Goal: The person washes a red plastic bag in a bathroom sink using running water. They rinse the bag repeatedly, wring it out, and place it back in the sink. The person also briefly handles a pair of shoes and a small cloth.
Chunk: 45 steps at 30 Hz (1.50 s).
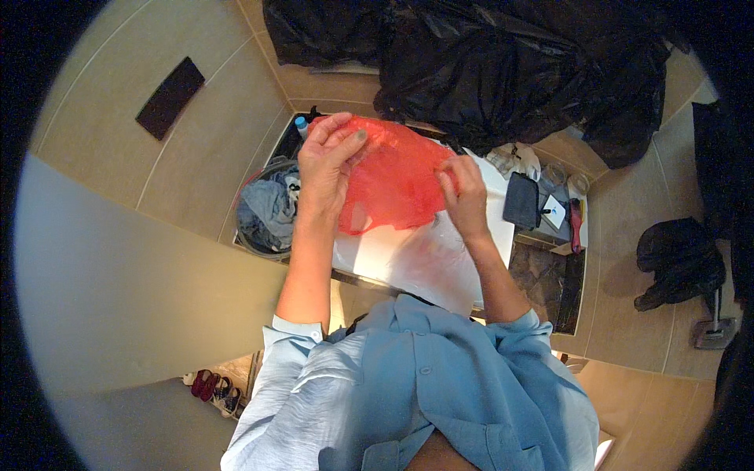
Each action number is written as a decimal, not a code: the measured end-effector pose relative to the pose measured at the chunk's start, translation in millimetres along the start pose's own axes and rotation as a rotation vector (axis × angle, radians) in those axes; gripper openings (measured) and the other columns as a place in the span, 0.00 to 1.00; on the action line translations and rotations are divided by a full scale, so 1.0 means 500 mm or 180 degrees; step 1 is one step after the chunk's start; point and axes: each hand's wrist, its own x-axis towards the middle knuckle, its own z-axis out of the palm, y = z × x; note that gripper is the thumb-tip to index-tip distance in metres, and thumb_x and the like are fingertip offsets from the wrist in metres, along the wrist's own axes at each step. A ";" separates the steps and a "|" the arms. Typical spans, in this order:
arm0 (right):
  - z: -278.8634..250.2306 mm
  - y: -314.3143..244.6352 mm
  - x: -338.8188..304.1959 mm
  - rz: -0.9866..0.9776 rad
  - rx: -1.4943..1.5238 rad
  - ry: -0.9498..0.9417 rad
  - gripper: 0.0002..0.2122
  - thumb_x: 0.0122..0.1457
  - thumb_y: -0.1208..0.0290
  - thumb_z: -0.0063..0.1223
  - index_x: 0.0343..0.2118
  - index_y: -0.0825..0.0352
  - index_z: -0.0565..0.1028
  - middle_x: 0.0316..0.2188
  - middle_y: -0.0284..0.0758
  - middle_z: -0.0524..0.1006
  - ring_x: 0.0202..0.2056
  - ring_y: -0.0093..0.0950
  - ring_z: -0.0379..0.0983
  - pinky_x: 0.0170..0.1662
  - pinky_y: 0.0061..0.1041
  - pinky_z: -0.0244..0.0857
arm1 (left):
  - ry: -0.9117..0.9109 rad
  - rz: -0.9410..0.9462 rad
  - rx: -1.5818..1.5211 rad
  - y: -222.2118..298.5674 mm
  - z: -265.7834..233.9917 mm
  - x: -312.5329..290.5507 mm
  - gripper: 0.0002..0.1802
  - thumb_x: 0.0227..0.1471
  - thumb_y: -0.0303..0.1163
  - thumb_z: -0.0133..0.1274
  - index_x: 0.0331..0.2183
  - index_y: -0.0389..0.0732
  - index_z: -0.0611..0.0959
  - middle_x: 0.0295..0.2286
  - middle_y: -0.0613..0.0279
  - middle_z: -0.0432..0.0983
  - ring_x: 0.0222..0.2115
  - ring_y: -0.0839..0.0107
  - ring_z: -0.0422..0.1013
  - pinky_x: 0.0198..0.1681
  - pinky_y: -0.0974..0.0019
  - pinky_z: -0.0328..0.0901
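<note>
A thin, see-through red plastic bag [397,173] is spread between my two hands above a white surface. My left hand [326,161] grips its upper left side, with the thumb and fingers toward the top edge. On the right side of the bag, the thumb and fingertips of my right hand [465,188] pinch its edge. Below the bag, a crumpled clear plastic bag [440,263] with faint reddish marks lies on the white surface [365,255], partly under my right forearm.
Left of my left forearm stands a basin [243,228] of grey-blue cloth. A blue-capped bottle [301,125] is behind it. At right are a dark dustpan-like piece [521,200], a red-handled brush [576,228] and glass jars [554,177]. Black plastic sheeting [510,63] hangs at the back.
</note>
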 end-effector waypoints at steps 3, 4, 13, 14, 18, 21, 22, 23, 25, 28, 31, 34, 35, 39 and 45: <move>-0.024 0.007 0.046 0.0548 0.0780 0.0322 0.04 0.52 0.74 0.50 0.28 0.69 0.72 0.24 0.37 0.71 0.28 0.32 0.69 0.32 0.26 0.63 | -0.0055 0.0291 0.0430 0.011 -0.009 0.023 0.29 0.37 0.14 0.57 0.45 0.31 0.69 0.32 0.60 0.69 0.33 0.71 0.71 0.37 0.72 0.70; -0.038 0.003 0.064 0.0761 0.1001 0.0456 0.04 0.53 0.74 0.50 0.27 0.69 0.72 0.23 0.36 0.71 0.26 0.29 0.69 0.31 0.25 0.63 | 0.0006 0.0282 0.0520 0.010 -0.018 0.031 0.29 0.37 0.14 0.57 0.45 0.31 0.69 0.32 0.60 0.69 0.33 0.71 0.71 0.36 0.73 0.70; 0.086 0.141 -0.033 0.1489 0.1268 -0.0464 0.15 0.53 0.62 0.55 0.38 0.68 0.71 0.32 0.37 0.75 0.35 0.26 0.71 0.40 0.25 0.64 | 0.0029 0.0023 -0.0037 0.011 -0.042 0.022 0.23 0.41 0.14 0.52 0.43 0.30 0.71 0.34 0.55 0.73 0.32 0.69 0.73 0.36 0.72 0.69; 0.096 0.139 -0.048 0.1922 0.1638 -0.0601 0.15 0.52 0.63 0.56 0.37 0.68 0.72 0.30 0.35 0.75 0.34 0.24 0.71 0.39 0.23 0.64 | 0.0061 -0.0004 -0.0065 0.009 -0.042 0.019 0.22 0.41 0.14 0.51 0.43 0.30 0.71 0.34 0.55 0.73 0.32 0.69 0.73 0.35 0.72 0.69; 0.061 0.075 -0.019 0.2237 0.2427 -0.0085 0.10 0.52 0.66 0.56 0.30 0.68 0.74 0.25 0.29 0.74 0.28 0.17 0.68 0.34 0.18 0.63 | 0.0244 0.0122 0.0075 0.015 -0.084 0.018 0.22 0.44 0.15 0.48 0.45 0.31 0.70 0.37 0.55 0.73 0.36 0.69 0.71 0.41 0.71 0.68; -0.001 0.077 0.045 0.1632 0.2088 0.0066 0.07 0.52 0.70 0.56 0.26 0.68 0.74 0.23 0.26 0.73 0.25 0.14 0.65 0.30 0.15 0.60 | 0.0503 0.0330 0.0710 0.011 -0.162 0.036 0.18 0.43 0.16 0.50 0.41 0.32 0.74 0.32 0.60 0.74 0.29 0.74 0.70 0.31 0.76 0.67; -0.013 0.049 0.067 0.1511 0.2233 0.0197 0.06 0.52 0.71 0.55 0.27 0.67 0.74 0.23 0.26 0.73 0.27 0.14 0.66 0.31 0.15 0.60 | 0.0527 0.0385 0.0817 0.010 -0.162 0.036 0.17 0.43 0.17 0.51 0.40 0.32 0.74 0.31 0.61 0.74 0.27 0.76 0.70 0.28 0.77 0.66; -0.019 0.045 0.080 0.1479 0.2503 0.0128 0.06 0.52 0.71 0.55 0.30 0.67 0.74 0.25 0.27 0.73 0.28 0.15 0.66 0.33 0.16 0.61 | 0.0830 0.0519 0.1079 -0.003 -0.156 0.036 0.17 0.41 0.18 0.54 0.38 0.35 0.76 0.28 0.64 0.74 0.23 0.79 0.66 0.23 0.79 0.61; -0.035 0.028 0.103 0.1548 0.3135 -0.0033 0.08 0.53 0.71 0.54 0.34 0.67 0.73 0.29 0.28 0.74 0.32 0.16 0.68 0.37 0.17 0.62 | 0.0783 0.0825 0.1467 -0.014 -0.162 0.042 0.16 0.40 0.17 0.54 0.37 0.35 0.76 0.23 0.68 0.72 0.20 0.81 0.64 0.22 0.80 0.59; -0.051 0.016 0.121 0.1851 0.4226 -0.0231 0.11 0.55 0.72 0.50 0.41 0.67 0.70 0.36 0.31 0.73 0.37 0.19 0.69 0.42 0.18 0.63 | 0.0812 0.1088 0.2161 -0.026 -0.170 0.043 0.17 0.39 0.17 0.55 0.36 0.36 0.76 0.22 0.67 0.70 0.20 0.81 0.62 0.22 0.80 0.58; -0.053 0.026 0.111 0.2113 0.5007 -0.0394 0.14 0.57 0.75 0.46 0.46 0.68 0.67 0.43 0.34 0.71 0.42 0.23 0.70 0.45 0.21 0.65 | 0.1217 0.1699 0.3885 -0.014 -0.127 0.013 0.18 0.41 0.22 0.56 0.38 0.39 0.75 0.29 0.62 0.70 0.25 0.75 0.65 0.28 0.75 0.61; -0.051 -0.006 0.081 0.2353 0.5186 -0.0751 0.16 0.56 0.76 0.46 0.48 0.67 0.66 0.45 0.35 0.70 0.44 0.27 0.69 0.46 0.24 0.66 | 0.0678 0.2525 0.4549 0.000 -0.046 -0.013 0.19 0.42 0.25 0.56 0.40 0.40 0.75 0.35 0.57 0.70 0.32 0.68 0.66 0.34 0.70 0.62; -0.038 -0.008 0.070 0.2444 0.5282 -0.0823 0.17 0.55 0.77 0.47 0.49 0.67 0.65 0.45 0.36 0.70 0.45 0.28 0.69 0.47 0.26 0.66 | 0.0307 0.2784 0.4482 -0.004 -0.016 -0.018 0.19 0.42 0.26 0.56 0.41 0.39 0.75 0.37 0.56 0.70 0.35 0.66 0.66 0.36 0.69 0.62; 0.004 -0.002 0.039 0.2874 0.5632 -0.1051 0.22 0.50 0.81 0.51 0.50 0.65 0.65 0.47 0.37 0.69 0.46 0.31 0.69 0.49 0.30 0.66 | -0.0551 0.1231 0.3947 -0.071 0.015 -0.044 0.22 0.44 0.29 0.56 0.44 0.39 0.74 0.40 0.56 0.72 0.38 0.64 0.70 0.42 0.68 0.63; -0.013 -0.015 0.001 0.3214 0.5444 -0.1129 0.20 0.49 0.81 0.53 0.47 0.66 0.67 0.42 0.36 0.72 0.42 0.29 0.72 0.46 0.29 0.68 | -0.0520 0.1281 0.3705 -0.096 0.008 -0.064 0.11 0.42 0.24 0.55 0.33 0.35 0.78 0.30 0.55 0.73 0.29 0.66 0.70 0.33 0.69 0.65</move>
